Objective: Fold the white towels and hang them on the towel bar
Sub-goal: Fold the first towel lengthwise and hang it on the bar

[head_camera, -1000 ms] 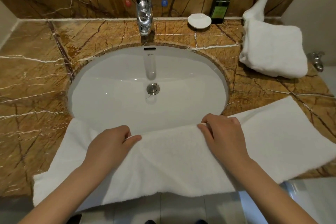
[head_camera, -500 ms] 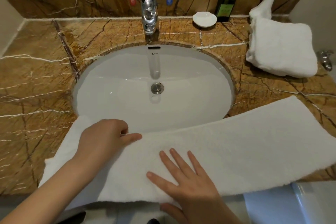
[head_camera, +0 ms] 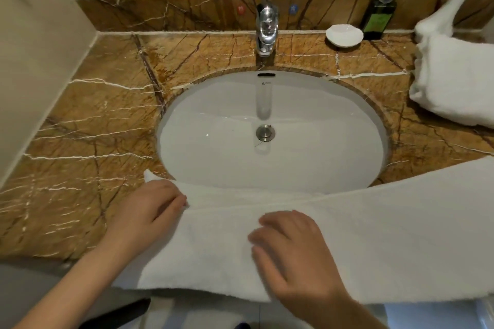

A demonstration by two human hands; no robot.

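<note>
Nearest: right hand palm-down on white towel, fingers loose, slightly bent, gripping nothing. The white towel lies as long folded strip along front edge of table, near hem overhanging it, far hem over sink rim. At strip's left end, left hand has fingers curled, pinching top layer. Risk: left tug against light right press, layers skew, or strip slides off front edge. Slack could sag into basin. At right edge, folded towel. Towel bar not in view.
</note>
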